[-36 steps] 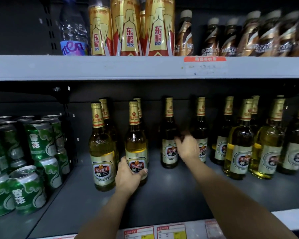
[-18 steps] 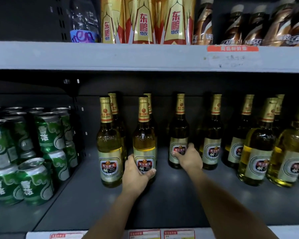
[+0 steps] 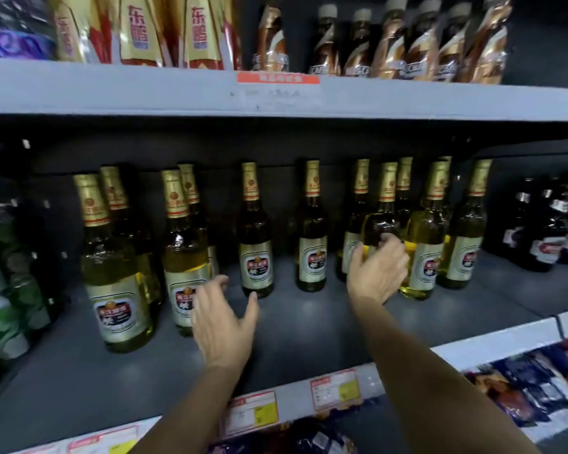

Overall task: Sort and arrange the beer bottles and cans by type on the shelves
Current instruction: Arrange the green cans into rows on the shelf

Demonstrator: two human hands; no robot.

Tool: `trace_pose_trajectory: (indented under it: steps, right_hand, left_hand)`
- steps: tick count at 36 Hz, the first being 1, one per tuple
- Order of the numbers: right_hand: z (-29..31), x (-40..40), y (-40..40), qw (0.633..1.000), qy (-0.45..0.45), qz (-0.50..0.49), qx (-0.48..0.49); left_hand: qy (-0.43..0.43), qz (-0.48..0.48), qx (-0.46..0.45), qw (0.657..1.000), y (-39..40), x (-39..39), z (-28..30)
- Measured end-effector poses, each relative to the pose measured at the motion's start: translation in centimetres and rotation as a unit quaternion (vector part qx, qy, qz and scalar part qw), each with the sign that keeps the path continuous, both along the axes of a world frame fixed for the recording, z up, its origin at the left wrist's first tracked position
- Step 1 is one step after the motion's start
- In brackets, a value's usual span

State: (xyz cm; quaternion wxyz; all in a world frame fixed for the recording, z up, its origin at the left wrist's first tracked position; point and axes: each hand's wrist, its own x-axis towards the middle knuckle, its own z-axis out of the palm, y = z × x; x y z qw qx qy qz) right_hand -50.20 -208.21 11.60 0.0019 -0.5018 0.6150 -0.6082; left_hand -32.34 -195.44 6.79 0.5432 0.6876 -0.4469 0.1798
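Middle shelf (image 3: 79,381), beer section: gold-capped pale beer bottles standing in loose rows, green cans (image 3: 0,290) stacked far left, dark bottles (image 3: 545,237) far right. Left hand (image 3: 222,326): grip spread wide, holding nothing, just beside a front bottle (image 3: 186,270). Right hand (image 3: 376,273): fingers curling round a bottle (image 3: 382,221) in the crowded right cluster; whether the grip has closed cannot be told. Risk: drawing that bottle out may knock its touching neighbours over, glass on glass. Risk: left hand's sweep could tip the front bottle.

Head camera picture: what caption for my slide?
Right hand grasps a beer bottle; left hand open beside another.
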Motion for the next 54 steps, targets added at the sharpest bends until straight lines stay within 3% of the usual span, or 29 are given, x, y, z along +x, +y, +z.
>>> trace_pose_trajectory:
  steps: [2,8,14,20,31,36,46,54]
  right_hand:
    - [0.3,-2.7,-0.7,1.000,-0.005,0.004,0.022]
    - [1.1,-6.3,-3.1,0.969,0.010,0.172,0.179]
    - [0.5,-6.0,-3.9,0.961,0.047,0.150,0.229]
    - [0.3,-3.5,-2.2,0.972,0.051,0.113,0.199]
    - [-0.1,5.2,3.7,0.956,0.041,0.229,0.178]
    - [-0.5,8.9,5.9,0.950,0.035,0.258,0.170]
    - [-1.4,10.9,5.5,0.934,0.127,0.290,0.165]
    - [-2.2,10.5,4.6,0.920,0.147,0.319,0.175]
  left_hand:
    - [0.001,-0.048,0.054,0.997,-1.1,-1.9,0.1]
    - [0.050,-0.142,0.195,0.969,-4.4,-6.6,-0.3]
    - [0.066,-0.168,0.262,0.948,-6.4,-8.6,-0.8]
    - [0.102,-0.172,0.244,0.949,-7.1,-9.1,-0.8]
    - [0.189,-0.200,0.209,0.938,-5.3,-6.2,0.5]
    - [0.248,-0.138,0.150,0.947,-3.9,-4.2,0.6]
    - [0.201,-0.112,0.166,0.959,-3.6,-1.2,0.5]
    - [0.206,-0.127,0.181,0.953,-4.4,-0.3,0.3]
